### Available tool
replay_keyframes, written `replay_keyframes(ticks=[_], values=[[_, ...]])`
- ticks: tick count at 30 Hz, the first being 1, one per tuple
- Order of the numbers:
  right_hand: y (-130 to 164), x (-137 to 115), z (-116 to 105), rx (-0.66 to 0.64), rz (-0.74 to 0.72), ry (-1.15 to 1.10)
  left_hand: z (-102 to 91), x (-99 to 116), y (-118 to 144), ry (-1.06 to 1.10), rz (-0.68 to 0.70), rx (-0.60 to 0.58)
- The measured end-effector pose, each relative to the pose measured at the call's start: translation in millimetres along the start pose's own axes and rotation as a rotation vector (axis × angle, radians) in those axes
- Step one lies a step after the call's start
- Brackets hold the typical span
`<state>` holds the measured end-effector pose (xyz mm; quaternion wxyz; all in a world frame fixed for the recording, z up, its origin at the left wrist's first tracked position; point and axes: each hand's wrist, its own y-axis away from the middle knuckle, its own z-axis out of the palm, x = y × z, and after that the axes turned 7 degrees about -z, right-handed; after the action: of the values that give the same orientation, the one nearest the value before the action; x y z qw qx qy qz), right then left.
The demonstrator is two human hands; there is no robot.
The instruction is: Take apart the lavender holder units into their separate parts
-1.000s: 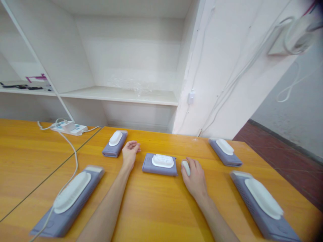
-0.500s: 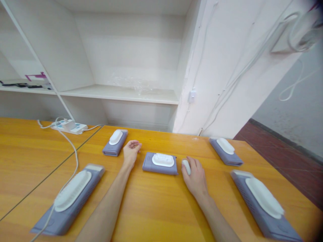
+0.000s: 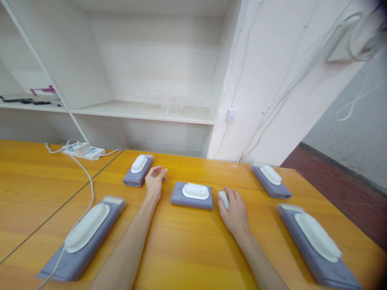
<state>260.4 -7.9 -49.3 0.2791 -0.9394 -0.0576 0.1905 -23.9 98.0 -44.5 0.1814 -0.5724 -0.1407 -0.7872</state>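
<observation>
On a wooden table (image 3: pixel 181 249), a purple-grey box (image 3: pixel 133 178) topped with white, the left hand (image 3: pixel 156 177) just beside it — fingers loosely curled, holding nothing — then a middle box (image 3: pixel 177 195) bearing a bristly white piece (image 3: pixel 196 191), and a small white oval (image 3: pixel 223 199) gripped by the right hand (image 3: pixel 236 211).

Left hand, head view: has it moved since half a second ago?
Yes, slightly: judged against the power strip, the left hand has shifted a little to the left, toward the strip.
</observation>
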Motion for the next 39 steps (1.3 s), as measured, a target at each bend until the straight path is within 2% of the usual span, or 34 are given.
replay_keyframes(ticks=[12, 22, 24, 28, 34, 39], values=[[-0.3, 1.8, 1.6, 0.015, -0.016, -0.003, -1.0, 6.4, 6.5, 0.025, -0.043, -0.112], [-0.6, 0.0, -1.1, 0.011, -0.015, -0.004, 3.2, 11.1, 12.8, -0.061, -0.069, -0.203], [-0.6, 0.1, -0.8, 0.010, -0.016, 0.004, 4.8, 10.8, 16.2, -0.109, -0.032, -0.223], [-0.6, 1.9, 1.2, 0.035, -0.002, 0.037, 10.1, 13.5, 29.2, -0.227, 0.127, -0.253], [-0.8, 5.1, 0.8, 0.103, 0.067, 0.099, 14.3, 22.5, 46.8, -0.412, 0.320, -0.394], [-0.4, 4.8, -1.6, 0.127, 0.097, 0.161, 11.6, 22.0, 49.2, -0.476, 0.399, -0.379]])
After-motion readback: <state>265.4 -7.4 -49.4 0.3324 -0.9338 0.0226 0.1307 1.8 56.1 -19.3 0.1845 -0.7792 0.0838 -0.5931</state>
